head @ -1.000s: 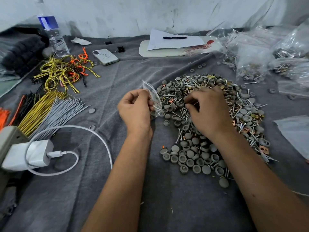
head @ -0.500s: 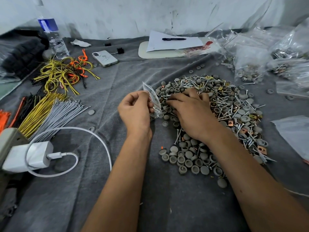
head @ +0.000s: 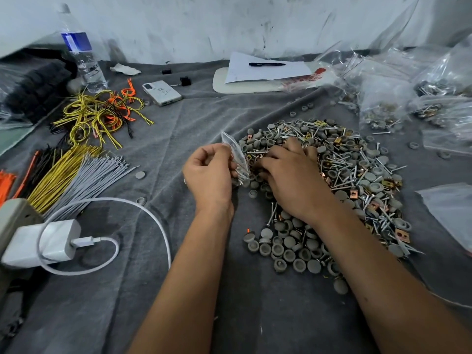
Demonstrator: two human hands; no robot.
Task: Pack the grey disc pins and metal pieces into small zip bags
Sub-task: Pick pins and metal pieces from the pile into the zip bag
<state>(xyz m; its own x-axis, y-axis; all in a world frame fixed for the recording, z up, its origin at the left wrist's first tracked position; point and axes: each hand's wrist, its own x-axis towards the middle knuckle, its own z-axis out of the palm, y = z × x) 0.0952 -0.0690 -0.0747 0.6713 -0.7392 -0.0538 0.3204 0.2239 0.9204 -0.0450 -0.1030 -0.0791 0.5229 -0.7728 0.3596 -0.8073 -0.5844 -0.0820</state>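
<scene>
A wide pile of grey disc pins, nails and copper-coloured metal pieces lies on the grey cloth, with a cluster of grey discs at its near edge. My left hand pinches a small clear zip bag upright at the pile's left edge; a few pieces show inside its bottom. My right hand lies palm down on the pile right beside the bag, fingers curled toward the bag's mouth. Its fingertips are hidden, so I cannot tell what they hold.
Filled zip bags lie at the back right and an empty bag at the right edge. Wire bundles, looped wires, a charger with cable, a phone, a water bottle and paper with a pen lie left and back.
My right hand moved left across the pile, from its middle to the mouth of the bag. My left hand kept the bag in the same place.
</scene>
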